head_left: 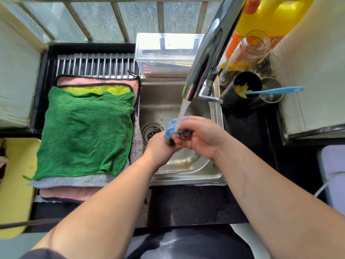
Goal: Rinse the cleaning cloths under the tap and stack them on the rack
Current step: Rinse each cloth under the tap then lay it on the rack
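Here, over the sink (186,181), left grip (158,149) and right grip (200,136) both curl round a bunched blue cloth (170,129) under the running tap (203,62); a green cloth (84,133) tops the stack on the rack (93,64).

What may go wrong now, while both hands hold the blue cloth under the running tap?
1. The stream hits the blue cloth and right hand, so water may splash past the sink rim.
2. The green cloth tops an uneven stack on the rack; another wet cloth might slide off.
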